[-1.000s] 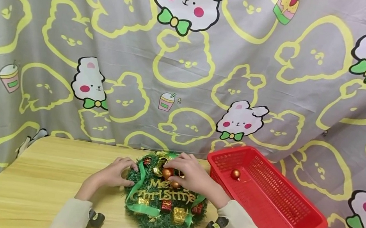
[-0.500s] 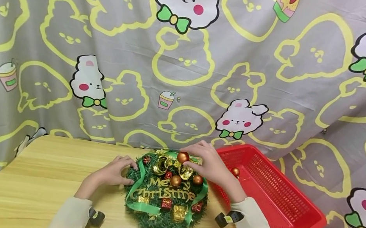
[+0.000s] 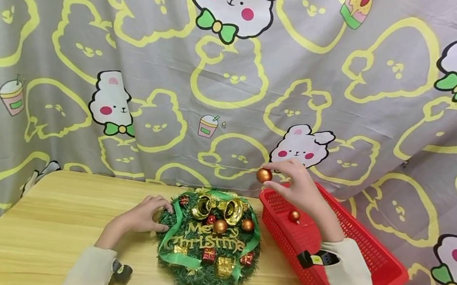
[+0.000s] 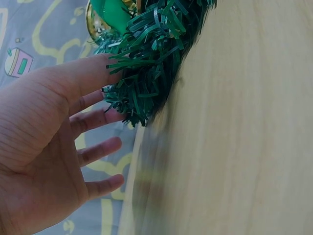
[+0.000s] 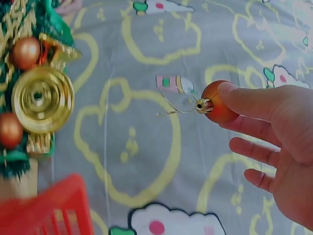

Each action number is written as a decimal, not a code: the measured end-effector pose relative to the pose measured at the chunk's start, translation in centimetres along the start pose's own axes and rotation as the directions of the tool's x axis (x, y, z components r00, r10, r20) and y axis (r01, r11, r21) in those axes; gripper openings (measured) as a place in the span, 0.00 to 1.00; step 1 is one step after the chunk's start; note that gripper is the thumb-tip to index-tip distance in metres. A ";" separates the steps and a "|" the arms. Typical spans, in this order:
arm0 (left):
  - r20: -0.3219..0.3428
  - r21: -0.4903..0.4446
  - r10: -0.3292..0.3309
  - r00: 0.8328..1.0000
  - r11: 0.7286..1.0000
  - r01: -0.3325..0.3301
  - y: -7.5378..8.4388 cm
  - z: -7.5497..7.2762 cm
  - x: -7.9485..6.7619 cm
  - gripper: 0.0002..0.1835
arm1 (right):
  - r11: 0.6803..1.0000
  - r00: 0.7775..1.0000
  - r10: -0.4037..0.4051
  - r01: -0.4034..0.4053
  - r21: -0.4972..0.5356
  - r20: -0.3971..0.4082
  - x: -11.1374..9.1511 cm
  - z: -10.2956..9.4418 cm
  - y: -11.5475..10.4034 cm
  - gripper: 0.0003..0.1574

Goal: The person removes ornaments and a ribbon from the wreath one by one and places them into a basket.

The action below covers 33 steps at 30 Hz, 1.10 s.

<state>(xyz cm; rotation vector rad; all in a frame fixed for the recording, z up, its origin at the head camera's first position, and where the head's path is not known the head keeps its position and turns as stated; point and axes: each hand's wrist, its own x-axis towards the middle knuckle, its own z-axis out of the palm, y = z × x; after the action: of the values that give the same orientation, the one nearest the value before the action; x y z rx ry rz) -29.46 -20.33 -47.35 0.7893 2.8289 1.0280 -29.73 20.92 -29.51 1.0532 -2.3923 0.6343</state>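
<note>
My right hand [image 3: 293,184] pinches a copper-coloured Christmas bauble [image 3: 264,175] between thumb and fingers, raised above the near-left corner of the red basket. Its gold cap and thin hanging loop show in the right wrist view, where the bauble [image 5: 220,103] is apart from the wreath. A green tinsel wreath [image 3: 203,281] lies on the table, bearing gold bells [image 3: 232,212], gift boxes, green ribbon, "Merry Christmas" lettering and copper baubles [image 3: 220,226]. At the wreath's left edge my left hand [image 3: 142,216] rests with thumb and fingertips on the tinsel [image 4: 142,93]; its outer fingers stay straight and spread.
The red plastic basket [image 3: 314,278] stands on the right side of the wooden table [image 3: 66,217]. One copper bauble [image 3: 294,215] lies inside it. A grey curtain [image 3: 235,94] with cartoon prints hangs behind the table.
My right hand has lifted the copper bauble from the wreath's upper middle, up and rightward toward the basket. The left hand and the wreath stay in place.
</note>
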 end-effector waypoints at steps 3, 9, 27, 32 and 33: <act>0.000 0.002 0.000 1.000 1.000 0.000 -0.1 0.1 0.0 0.20 | 1.000 1.000 0.012 -0.012 -0.023 0.010 -0.4 -0.9 1.2 0.27; 0.001 0.002 0.001 1.000 1.000 -0.001 -0.1 0.0 0.1 0.20 | 0.990 0.991 0.119 -0.113 -0.087 0.061 -1.4 -2.1 3.5 0.25; 0.006 0.004 0.008 1.000 1.000 -0.008 -0.1 0.2 -0.1 0.20 | 0.870 0.874 0.484 -0.474 -0.134 0.049 -7.8 -0.9 13.1 0.25; 0.000 -0.006 -0.008 1.000 1.000 0.008 0.0 0.3 -0.1 0.20 | 0.858 0.879 0.477 -0.463 -0.220 0.011 -8.9 -0.1 14.6 0.25; -0.001 -0.006 -0.010 1.000 1.000 0.010 0.0 0.3 -0.1 0.20 | 0.856 0.881 0.474 -0.458 -0.239 0.010 -9.0 0.0 14.9 0.25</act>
<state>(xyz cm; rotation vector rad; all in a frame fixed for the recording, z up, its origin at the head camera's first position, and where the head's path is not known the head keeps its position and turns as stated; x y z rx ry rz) -29.32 -20.19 -47.54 0.7737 2.8261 1.0349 -35.65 34.92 -38.03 0.3959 -2.7239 0.4604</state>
